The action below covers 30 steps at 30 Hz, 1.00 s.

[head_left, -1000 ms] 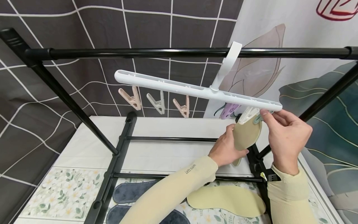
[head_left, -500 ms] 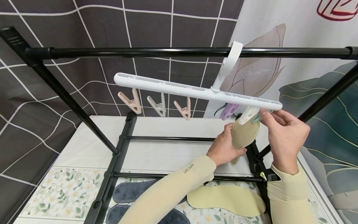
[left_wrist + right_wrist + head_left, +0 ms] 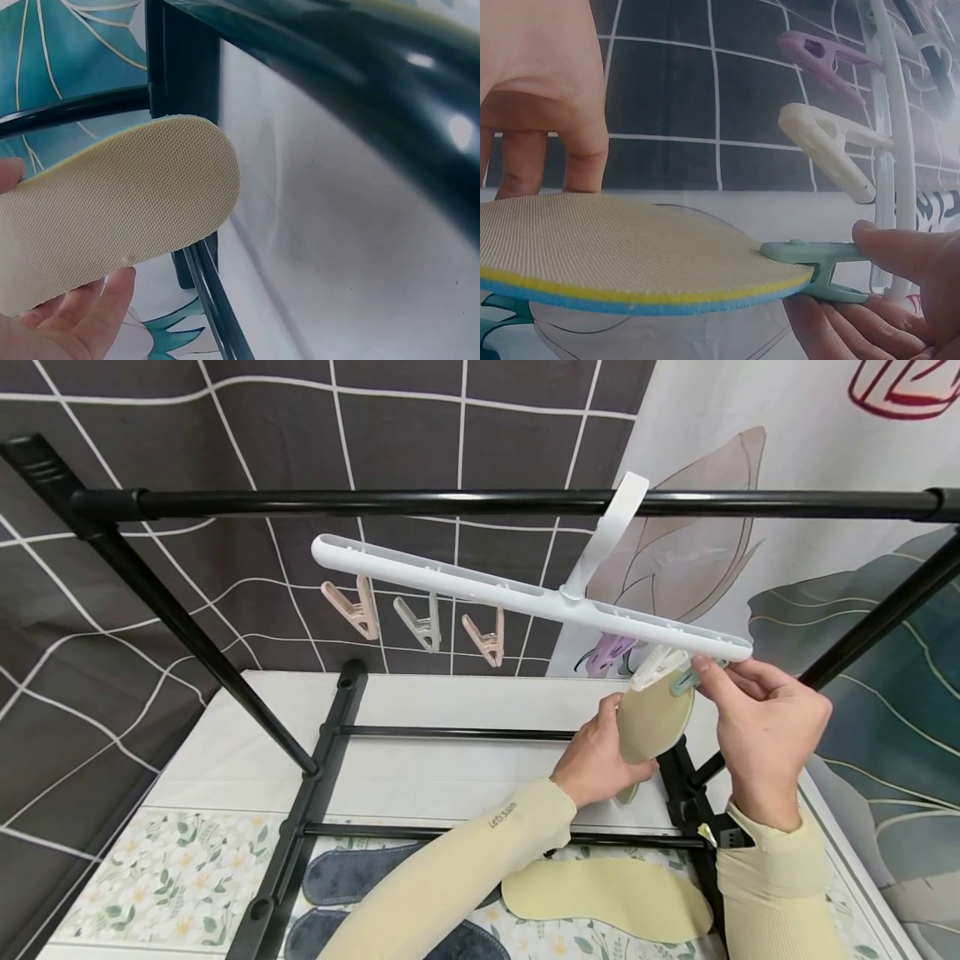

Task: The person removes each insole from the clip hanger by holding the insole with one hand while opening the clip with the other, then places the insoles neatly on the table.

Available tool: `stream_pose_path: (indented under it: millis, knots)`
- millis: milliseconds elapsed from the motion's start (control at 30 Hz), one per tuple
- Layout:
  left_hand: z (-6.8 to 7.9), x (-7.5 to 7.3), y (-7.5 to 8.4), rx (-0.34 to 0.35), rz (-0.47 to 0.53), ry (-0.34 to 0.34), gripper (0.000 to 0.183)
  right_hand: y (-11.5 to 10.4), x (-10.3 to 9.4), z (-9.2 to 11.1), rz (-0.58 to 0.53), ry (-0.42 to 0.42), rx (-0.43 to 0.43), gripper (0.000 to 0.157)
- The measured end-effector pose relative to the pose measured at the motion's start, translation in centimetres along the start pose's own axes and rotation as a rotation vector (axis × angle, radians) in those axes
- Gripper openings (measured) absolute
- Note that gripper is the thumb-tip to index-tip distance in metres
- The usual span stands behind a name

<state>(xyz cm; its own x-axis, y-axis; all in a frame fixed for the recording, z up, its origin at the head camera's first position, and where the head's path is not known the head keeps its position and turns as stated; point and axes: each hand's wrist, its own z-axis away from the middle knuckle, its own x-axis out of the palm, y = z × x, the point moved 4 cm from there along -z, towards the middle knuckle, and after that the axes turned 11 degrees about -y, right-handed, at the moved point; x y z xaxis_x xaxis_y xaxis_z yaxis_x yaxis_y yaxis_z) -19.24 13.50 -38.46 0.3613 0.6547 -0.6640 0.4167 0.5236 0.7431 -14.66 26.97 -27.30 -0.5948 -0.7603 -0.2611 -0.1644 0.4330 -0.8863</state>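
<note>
A tan insole (image 3: 652, 722) with a yellow and blue layered edge is gripped by my left hand (image 3: 600, 756) at its long sides. My right hand (image 3: 772, 735) pinches a green clothespin (image 3: 821, 266) between thumb and fingers. In the right wrist view this clip's jaws sit over the insole's tip. The clip is at the right end of a white hanger (image 3: 465, 593), hooked over a black rail (image 3: 360, 503). A white clothespin (image 3: 821, 150) hangs beside it and overlaps the insole in the head view. The left wrist view shows the insole's other rounded end hanging free.
Further along the hanger are a purple clothespin (image 3: 609, 653), two pink ones and a grey one (image 3: 422, 625). Below, a yellow insole (image 3: 607, 897) and dark blue insoles (image 3: 352, 872) lie on a floral surface, by the rack's lower bars (image 3: 457, 732).
The hanger's left end dips slightly, then rises above where it was, its clips moving with it. Insole and both hands shift slightly left. The right hand keeps its pinch on the green clothespin.
</note>
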Motion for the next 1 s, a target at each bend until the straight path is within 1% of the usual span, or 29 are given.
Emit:
stream_pose_path:
  millis: [233,533,667,900,1000]
  knots:
    - [0.02,0.08,-0.12,-0.011,0.008,-0.015,0.095,-0.12,0.18,0.0,-0.016,-0.007,-0.006,0.03]
    - [0.05,0.1,-0.45,-0.001,0.01,-0.008,0.093,-0.1,0.38,0.03,-0.029,-0.019,-0.025,0.027]
    - [0.1,0.04,-0.5,0.007,-0.001,0.003,0.091,-0.15,0.31,-0.05,-0.028,-0.012,-0.032,0.027]
    - [0.09,0.06,-0.43,0.007,-0.004,0.002,0.092,-0.28,0.16,-0.13,-0.053,-0.007,-0.013,0.028]
    - [0.08,0.02,-0.4,0.004,0.0,-0.003,0.092,-0.34,0.12,-0.11,-0.041,-0.009,-0.014,0.028]
